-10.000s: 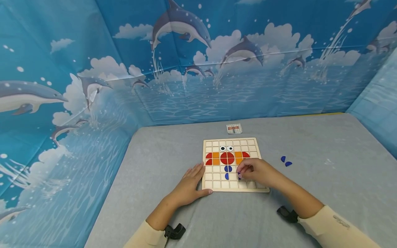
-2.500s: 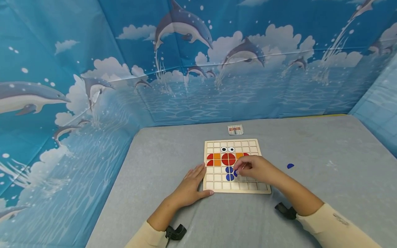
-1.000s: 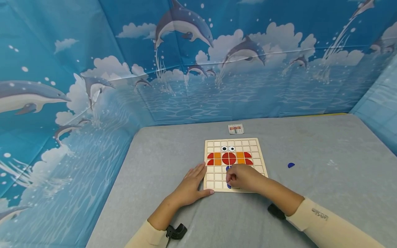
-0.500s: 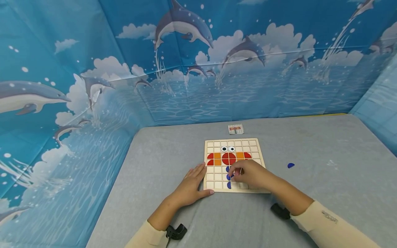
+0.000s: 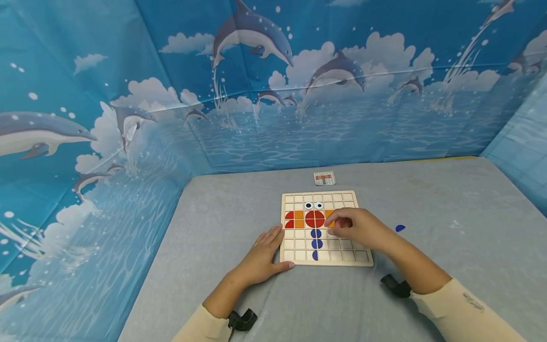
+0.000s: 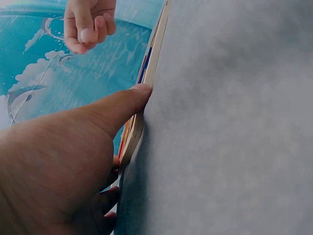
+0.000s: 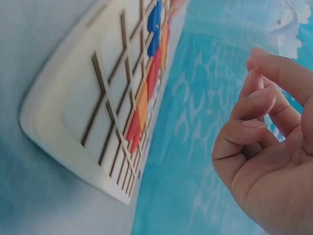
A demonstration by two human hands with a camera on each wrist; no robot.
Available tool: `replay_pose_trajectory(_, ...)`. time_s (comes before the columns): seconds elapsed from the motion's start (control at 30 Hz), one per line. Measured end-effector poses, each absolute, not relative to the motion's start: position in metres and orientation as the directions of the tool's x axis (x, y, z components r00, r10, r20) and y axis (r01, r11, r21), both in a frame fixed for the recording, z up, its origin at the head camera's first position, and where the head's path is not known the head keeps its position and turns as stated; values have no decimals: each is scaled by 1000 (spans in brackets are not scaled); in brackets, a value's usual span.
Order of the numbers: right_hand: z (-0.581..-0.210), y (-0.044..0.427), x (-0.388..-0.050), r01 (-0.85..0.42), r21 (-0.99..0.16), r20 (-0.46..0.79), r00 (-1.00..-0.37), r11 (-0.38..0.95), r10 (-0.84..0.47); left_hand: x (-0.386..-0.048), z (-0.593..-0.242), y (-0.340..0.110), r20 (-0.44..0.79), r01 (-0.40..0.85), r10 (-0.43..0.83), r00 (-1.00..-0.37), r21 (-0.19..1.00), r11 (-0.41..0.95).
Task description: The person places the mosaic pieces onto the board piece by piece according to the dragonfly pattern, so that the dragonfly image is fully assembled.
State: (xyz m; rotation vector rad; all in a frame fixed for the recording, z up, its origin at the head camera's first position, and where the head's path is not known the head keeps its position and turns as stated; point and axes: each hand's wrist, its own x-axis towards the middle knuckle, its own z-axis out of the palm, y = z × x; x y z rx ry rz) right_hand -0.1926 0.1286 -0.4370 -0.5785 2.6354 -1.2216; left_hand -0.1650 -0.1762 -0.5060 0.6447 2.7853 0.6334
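A square wooden grid board (image 5: pixel 299 256) lies on the table. Set in it are two eye pieces (image 5: pixel 314 205), a red circle (image 5: pixel 315 219), orange squares (image 5: pixel 299 219), red curved pieces (image 5: pixel 289 219) and a column of blue half-circle pieces (image 5: pixel 316 243). The lowest cell of that column holds a single left half. My left hand (image 5: pixel 260 259) rests at the board's left edge, fingers extended, thumb (image 6: pixel 132 100) touching the near edge. Over the board's right side hovers my right hand (image 5: pixel 363 230), covering some pieces. Its fingers (image 7: pixel 244 137) curl loosely and nothing shows between them.
One loose blue half-circle (image 5: pixel 400 228) lies on the grey table cover (image 5: pixel 444 199), right of the board. Behind the board is a small pattern card (image 5: pixel 325 178). A dolphin-printed curtain (image 5: pixel 273 128) hangs along the back and sides.
More blue halves are on the board than ten seconds ago, and fewer lie loose. Over the last half second my right hand has lifted away up and right. My left hand stays put.
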Motion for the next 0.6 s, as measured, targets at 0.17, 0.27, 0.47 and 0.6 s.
replay_pose_trajectory(0.17, -427, 140, -193, -248, -771, 1, -921, 586, -389, -165, -506, -176, -108, 367, 460, -881, 456, 811)
replay_pose_trajectory(0.27, -422, 147, -193, -237, -778, 11, -931, 582, -365, -165, -506, -176, -110, 365, 460, -881, 458, 810)
replay_pose_trajectory(0.47, -416, 162, -193, -220, -772, 24, -948, 596, -318, -165, -505, -176, -110, 364, 460, -881, 463, 808)
replay_pose_trajectory(0.6, -411, 174, -194, -207, -756, 29, -958, 621, -284, -165, -506, -176, -109, 365, 459, -882, 460, 809)
